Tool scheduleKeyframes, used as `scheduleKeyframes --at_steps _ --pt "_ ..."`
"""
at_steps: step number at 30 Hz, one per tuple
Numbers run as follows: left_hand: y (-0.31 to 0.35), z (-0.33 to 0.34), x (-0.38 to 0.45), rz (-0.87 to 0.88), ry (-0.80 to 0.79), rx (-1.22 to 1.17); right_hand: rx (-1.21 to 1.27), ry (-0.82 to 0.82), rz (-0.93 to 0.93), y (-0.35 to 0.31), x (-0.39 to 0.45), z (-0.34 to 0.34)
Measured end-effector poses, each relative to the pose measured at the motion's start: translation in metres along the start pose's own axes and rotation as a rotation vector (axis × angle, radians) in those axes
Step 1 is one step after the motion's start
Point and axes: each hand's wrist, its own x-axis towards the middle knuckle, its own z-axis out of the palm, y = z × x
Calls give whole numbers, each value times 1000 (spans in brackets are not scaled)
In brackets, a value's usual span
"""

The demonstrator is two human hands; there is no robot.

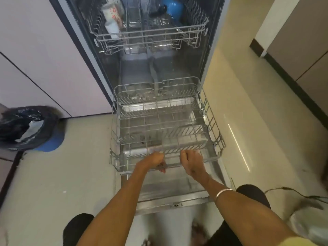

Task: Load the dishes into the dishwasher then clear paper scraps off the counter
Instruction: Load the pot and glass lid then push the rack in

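Note:
The dishwasher stands open with its door [170, 194] folded down flat toward me. Its grey wire lower rack [211, 121] is pulled out over the door and holds no dishes. My left hand [154, 161] grips the rack's front rail, fingers curled round the wire. My right hand [192, 161] holds the same rail just to the right, fingers curled over it. The upper rack [150, 35] sits inside, holding a white cup [112, 16] at the left and a blue dish [174, 8] at the back right.
A bin lined with a black bag [26, 126] stands on the floor at the left against white cabinets [44, 59]. A dark cable [294, 192] lies on the pale floor at the right. My knees flank the door's near edge.

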Motion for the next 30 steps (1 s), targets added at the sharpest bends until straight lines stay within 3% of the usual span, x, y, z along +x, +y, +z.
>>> scheduleKeyframes --at_steps 2,7,9,16,20,26,30 --pt "-3 10 -6 -12 51 39 -47 -88 27 -7 -11 -9" --pt "15 17 -50 81 417 83 -182 -316 166 -40 -11 -44" --pt "32 12 -80 124 415 189 -174 -370 216 -65 -10 -69" --pt "98 -18 -231 -32 272 330 -282 -515 311 -183 -24 -198" --pt "142 -40 -322 -82 198 286 -255 -620 366 -244 -33 -258" --pt "177 -76 -415 -70 238 235 -393 -738 284 -330 -53 -319" --pt "193 -88 -442 -88 276 283 -474 -816 282 -352 -56 -333"
